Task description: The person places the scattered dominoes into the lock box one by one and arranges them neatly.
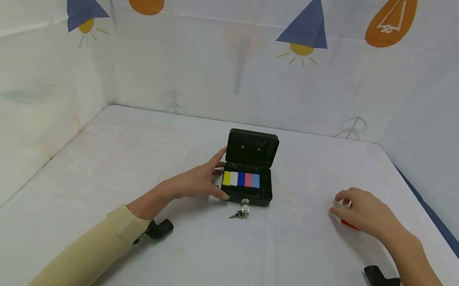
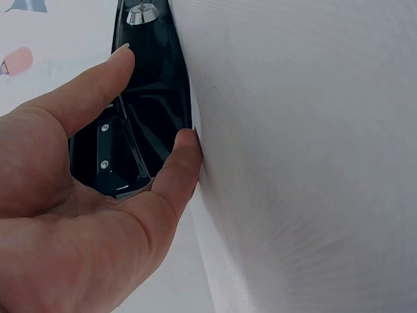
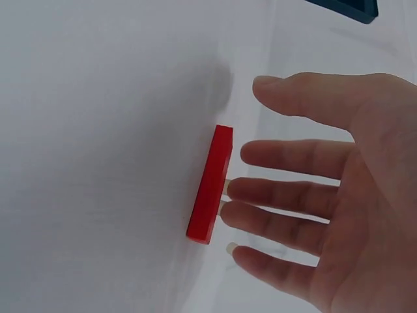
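A small black cash box stands on the table with its lid raised. Inside lies a row of blocks in yellow, white, dark blue, pink and light blue. Keys hang from the lock at its front. My left hand holds the box by its left side, thumb at the front corner and fingers along the side wall. Off to the right, my right hand is spread beside a red block, fingertips close to it and nothing gripped. From the head, that hand mostly hides the block.
White cloth covers the table, and a white curtain with printed lamps rises behind and at both sides. A dark wrist-camera mount sits under the left sleeve, another mount by the right one.
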`<state>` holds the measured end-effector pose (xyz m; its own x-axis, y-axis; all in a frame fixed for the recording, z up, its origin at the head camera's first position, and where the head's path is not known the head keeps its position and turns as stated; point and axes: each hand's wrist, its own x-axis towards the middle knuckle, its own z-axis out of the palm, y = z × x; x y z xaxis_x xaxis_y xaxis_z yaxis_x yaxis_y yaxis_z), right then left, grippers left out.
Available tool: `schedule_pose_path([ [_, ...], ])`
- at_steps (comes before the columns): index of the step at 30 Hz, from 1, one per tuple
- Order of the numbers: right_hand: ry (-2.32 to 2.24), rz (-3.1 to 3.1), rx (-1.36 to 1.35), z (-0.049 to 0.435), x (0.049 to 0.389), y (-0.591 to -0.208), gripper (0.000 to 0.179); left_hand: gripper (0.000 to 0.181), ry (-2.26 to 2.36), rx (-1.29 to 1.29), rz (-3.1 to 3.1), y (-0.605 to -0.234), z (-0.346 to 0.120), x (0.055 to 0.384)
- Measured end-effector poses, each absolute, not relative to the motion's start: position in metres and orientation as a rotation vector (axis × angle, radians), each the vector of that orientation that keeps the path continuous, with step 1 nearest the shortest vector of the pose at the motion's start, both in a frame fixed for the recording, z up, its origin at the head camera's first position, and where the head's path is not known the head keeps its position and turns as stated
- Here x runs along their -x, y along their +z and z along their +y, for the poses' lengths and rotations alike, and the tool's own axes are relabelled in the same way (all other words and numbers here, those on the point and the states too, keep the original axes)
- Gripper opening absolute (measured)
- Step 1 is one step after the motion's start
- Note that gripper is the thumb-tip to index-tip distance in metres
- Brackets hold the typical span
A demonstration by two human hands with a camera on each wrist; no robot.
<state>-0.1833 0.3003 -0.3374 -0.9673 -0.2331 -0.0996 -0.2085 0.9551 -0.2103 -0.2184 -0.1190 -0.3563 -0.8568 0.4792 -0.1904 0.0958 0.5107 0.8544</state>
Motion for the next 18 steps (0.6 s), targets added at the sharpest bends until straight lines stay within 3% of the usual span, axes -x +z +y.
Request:
schedule_pose_path([
  [10,-0.207,2.996,0.214,0.308,0.173,-0.340,0.044,0.125,1.289,-0.475,2.347,-0.355,-0.117,0.219],
  [18,-0.123,2.855,0.011,0.313,0.170,-0.333,0.060,0.124,1.285,-0.473,2.351,-0.355,-0.119,0.217],
])
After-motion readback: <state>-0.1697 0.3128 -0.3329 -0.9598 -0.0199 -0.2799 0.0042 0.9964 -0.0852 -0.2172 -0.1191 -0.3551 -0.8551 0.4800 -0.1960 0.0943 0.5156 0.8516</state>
